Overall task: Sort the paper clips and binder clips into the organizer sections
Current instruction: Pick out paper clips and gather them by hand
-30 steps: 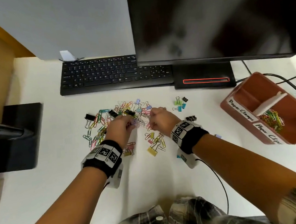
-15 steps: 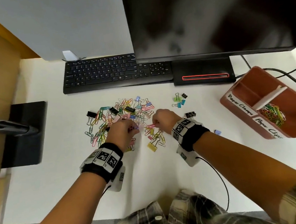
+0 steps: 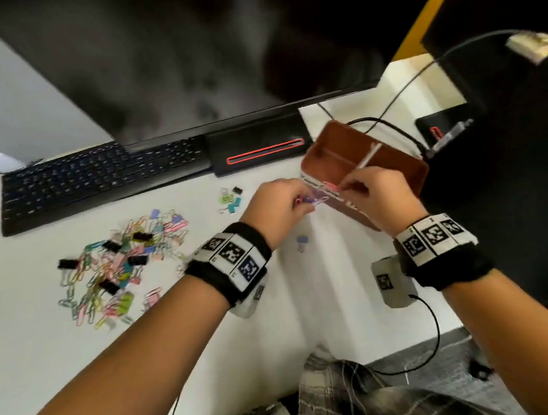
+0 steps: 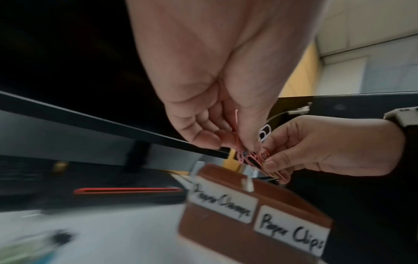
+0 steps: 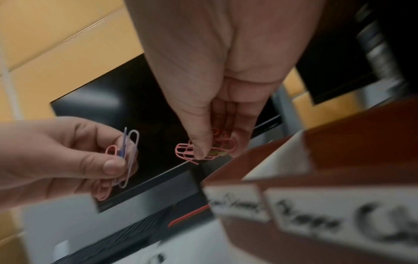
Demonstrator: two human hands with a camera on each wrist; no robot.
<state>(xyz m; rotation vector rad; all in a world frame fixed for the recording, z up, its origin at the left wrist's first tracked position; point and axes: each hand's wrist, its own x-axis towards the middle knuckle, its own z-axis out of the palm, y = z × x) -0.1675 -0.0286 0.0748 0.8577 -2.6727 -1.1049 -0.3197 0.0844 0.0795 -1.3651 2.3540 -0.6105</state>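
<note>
Both hands (left hand (image 3: pixel 275 203), right hand (image 3: pixel 379 196)) pinch paper clips (image 5: pixel 123 157) beside the organizer (image 3: pixel 396 164)

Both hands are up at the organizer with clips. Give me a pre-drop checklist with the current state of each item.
1. Left hand grips paper clips: ok.
2. Right hand pinches a pink bunch: ok.
3. No binder clip mixed into either bunch: ok, only wire clips show.
4. Hands over the Paper Clips section of the organizer: cannot tell; they are at its labelled front edge.
5. Sections readable by label: ok in the left wrist view.
6. Pile still to sort: not ok, many remain.
</note>
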